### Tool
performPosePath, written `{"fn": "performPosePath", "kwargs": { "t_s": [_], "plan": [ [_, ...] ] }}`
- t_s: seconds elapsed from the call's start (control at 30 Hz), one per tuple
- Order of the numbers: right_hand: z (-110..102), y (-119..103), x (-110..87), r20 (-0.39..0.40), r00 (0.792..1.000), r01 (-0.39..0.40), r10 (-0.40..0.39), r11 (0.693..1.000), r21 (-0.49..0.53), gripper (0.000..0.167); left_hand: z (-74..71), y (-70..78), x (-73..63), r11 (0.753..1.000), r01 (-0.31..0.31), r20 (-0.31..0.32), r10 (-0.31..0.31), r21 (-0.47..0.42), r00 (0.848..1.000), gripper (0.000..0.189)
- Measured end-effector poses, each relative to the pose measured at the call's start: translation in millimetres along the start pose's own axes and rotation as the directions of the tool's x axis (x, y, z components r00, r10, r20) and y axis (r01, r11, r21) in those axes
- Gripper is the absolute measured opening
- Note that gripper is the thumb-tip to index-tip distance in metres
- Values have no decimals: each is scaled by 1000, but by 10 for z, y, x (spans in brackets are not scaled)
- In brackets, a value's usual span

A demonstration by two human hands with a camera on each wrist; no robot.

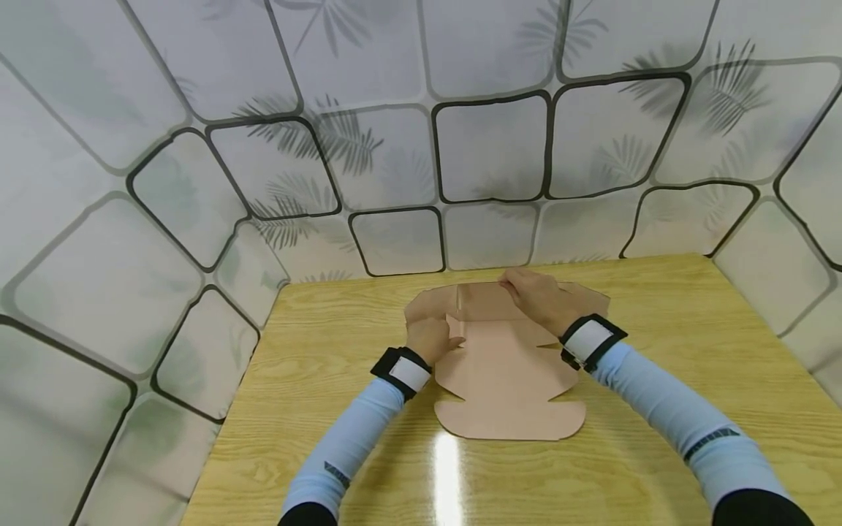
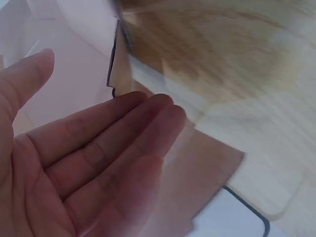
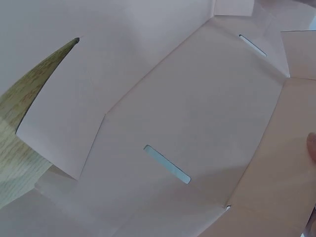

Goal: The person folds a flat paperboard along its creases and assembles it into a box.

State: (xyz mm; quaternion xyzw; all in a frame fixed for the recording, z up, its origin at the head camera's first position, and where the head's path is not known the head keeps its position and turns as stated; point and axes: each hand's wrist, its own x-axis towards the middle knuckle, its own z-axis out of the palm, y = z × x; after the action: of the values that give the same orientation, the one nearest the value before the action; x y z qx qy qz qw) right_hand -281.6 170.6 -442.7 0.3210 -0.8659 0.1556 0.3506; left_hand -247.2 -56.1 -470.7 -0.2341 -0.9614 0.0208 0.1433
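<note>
A flat, die-cut cardboard box blank (image 1: 506, 380) lies on the table, with its far panel (image 1: 487, 301) folded up from the base. My right hand (image 1: 536, 298) pinches the top edge of that panel; only a fingertip (image 3: 311, 147) shows at the right border of the right wrist view. At the left side flaps is my left hand (image 1: 430, 340). Its fingers (image 2: 94, 148) are fairly straight and lie against the cardboard, while the thumb stands apart from them. Two narrow slots pierce the blank in the right wrist view, the nearer slot (image 3: 167, 164) being larger.
The wood-grain table (image 1: 329, 380) reaches back to a patterned fabric wall (image 1: 395, 168) behind the cardboard. Similar fabric panels stand at the left (image 1: 99, 256) and right sides. A bright light reflection falls on the tabletop in front of the blank.
</note>
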Motion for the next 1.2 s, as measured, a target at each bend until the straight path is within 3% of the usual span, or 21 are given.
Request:
{"fn": "performPosePath", "kwargs": {
  "t_s": [0.17, 0.3, 0.33, 0.4, 0.5, 0.6, 0.83, 1.0, 1.03, 1.07, 1.1, 1.17, 1.2],
  "plan": [
    [-5, -16, 6, 11, 1000, -12, 12, 1000, 2, 14, -26, 114, 17, 996, -71, 65, 74, -55, 995, 45],
    [-1, -19, 0, 12, 1000, -7, 7, 1000, 7, 14, -5, 248, 34, 985, -162, 98, 155, 67, 983, 74],
    [0, -18, -3, 9, 1000, -3, 3, 1000, 13, 13, 1, 285, 42, 980, -172, 115, 161, 98, 980, 73],
    [5, -12, -10, 9, 1000, 7, -7, 1000, 17, 11, 24, 350, 63, 974, -180, 163, 157, 138, 974, 71],
    [8, -6, -24, 8, 1000, 18, -18, 1000, 26, 11, 60, 425, 85, 980, -151, 261, 114, 129, 959, 66],
    [11, 4, -37, 9, 1000, 22, -22, 999, 27, 13, 92, 468, 90, 987, -120, 314, 80, 110, 946, 64],
    [16, 9, -60, 29, 1000, 7, -9, 999, 53, 14, 24, 467, 140, 985, -155, 282, 129, 71, 951, 51],
    [28, 2, -90, 43, 999, 16, -19, 998, 54, 13, 9, 439, 173, 972, -209, 273, 174, 106, 946, 56],
    [25, 0, -91, 44, 999, 17, -19, 999, 51, 13, 79, 417, 191, 968, -228, 257, 195, 107, 946, 59],
    [20, -1, -92, 47, 999, 17, -19, 999, 46, 13, 257, 374, 223, 958, -261, 200, 235, 118, 951, 65],
    [7, -5, -89, 49, 999, 15, -17, 999, 50, 13, 399, 338, 258, 955, -271, 193, 246, 117, 950, 67],
    [-4, 0, -87, 53, 998, 15, -17, 999, 42, 13, 873, 228, 355, 948, -295, 93, 285, 118, 954, 71],
    [-9, 7, -87, 53, 998, 14, -16, 999, 40, 13, 1078, 173, 406, 950, -296, 94, 287, 96, 953, 73]
  ]
}}
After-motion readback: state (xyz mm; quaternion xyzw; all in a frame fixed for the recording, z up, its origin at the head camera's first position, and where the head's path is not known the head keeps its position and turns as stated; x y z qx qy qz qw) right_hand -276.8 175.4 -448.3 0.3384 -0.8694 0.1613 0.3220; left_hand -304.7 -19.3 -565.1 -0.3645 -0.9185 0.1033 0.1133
